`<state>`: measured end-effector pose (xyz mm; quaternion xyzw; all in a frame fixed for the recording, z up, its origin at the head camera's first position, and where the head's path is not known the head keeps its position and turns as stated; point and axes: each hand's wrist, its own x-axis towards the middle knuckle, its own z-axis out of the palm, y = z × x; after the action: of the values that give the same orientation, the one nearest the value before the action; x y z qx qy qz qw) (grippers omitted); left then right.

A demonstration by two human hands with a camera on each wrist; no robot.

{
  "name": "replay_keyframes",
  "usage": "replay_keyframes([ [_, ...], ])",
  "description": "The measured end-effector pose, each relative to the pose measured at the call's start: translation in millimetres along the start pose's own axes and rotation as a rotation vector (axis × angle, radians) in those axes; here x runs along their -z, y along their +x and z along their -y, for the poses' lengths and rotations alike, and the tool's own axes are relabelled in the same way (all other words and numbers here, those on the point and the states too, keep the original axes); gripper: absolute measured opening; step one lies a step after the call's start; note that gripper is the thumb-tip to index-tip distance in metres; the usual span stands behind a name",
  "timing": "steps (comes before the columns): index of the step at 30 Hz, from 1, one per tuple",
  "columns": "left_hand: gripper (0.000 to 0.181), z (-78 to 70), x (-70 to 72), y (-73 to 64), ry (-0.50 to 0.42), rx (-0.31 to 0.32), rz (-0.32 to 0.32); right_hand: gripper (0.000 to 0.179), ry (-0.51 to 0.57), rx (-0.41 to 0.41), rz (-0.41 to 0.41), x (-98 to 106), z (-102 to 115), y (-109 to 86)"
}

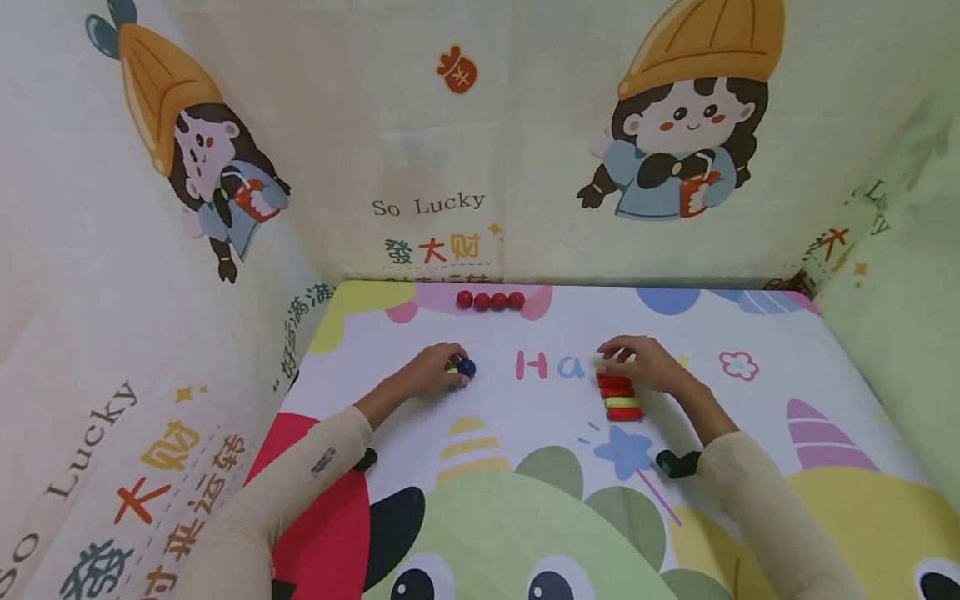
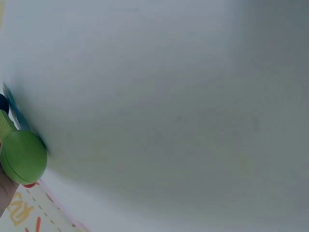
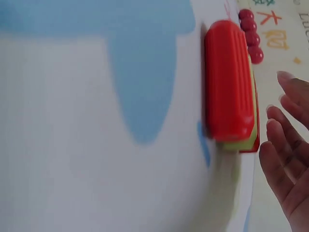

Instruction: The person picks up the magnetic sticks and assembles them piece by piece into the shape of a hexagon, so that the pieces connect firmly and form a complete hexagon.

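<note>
In the head view my left hand (image 1: 435,371) has its fingers curled around small toy pieces, with a dark blue ball (image 1: 467,367) showing at the fingertips. The left wrist view shows a round green ball (image 2: 24,157) against a finger, a ribbed green rod (image 2: 6,124) beside it and the edge of the blue ball (image 2: 4,104). My right hand (image 1: 648,364) hovers at the far end of a column of red and yellow rods (image 1: 622,402). Its fingers are relaxed and apart from the near red rod (image 3: 229,79) in the right wrist view.
Several red balls (image 1: 491,301) sit in a row near the back edge of the printed table mat (image 1: 525,450). Behind it and at both sides hangs a printed cloth (image 1: 540,167).
</note>
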<state>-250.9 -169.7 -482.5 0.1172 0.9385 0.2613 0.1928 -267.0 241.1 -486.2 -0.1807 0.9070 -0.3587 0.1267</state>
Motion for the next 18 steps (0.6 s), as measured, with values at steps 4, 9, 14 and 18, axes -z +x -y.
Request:
replay_keyframes([
  [4, 0.046, 5.5, 1.6, 2.1, -0.03, 0.004, 0.007, 0.033, -0.023, 0.008, -0.023, 4, -9, -6.6],
  [9, 0.046, 11.1, 4.2, 4.1, -0.038, -0.009, 0.002, 0.028, -0.039, 0.013, -0.034, 7, -19, -12.3],
  [14, 0.046, 11.6, 6.6, 3.9, -0.037, -0.033, 0.002, 0.022, -0.059, 0.007, -0.03, 9, -23, -12.0],
  [18, 0.045, 10.7, 6.4, 3.0, -0.037, -0.042, -0.002, 0.022, -0.077, 0.009, -0.015, 10, -24, -10.1],
])
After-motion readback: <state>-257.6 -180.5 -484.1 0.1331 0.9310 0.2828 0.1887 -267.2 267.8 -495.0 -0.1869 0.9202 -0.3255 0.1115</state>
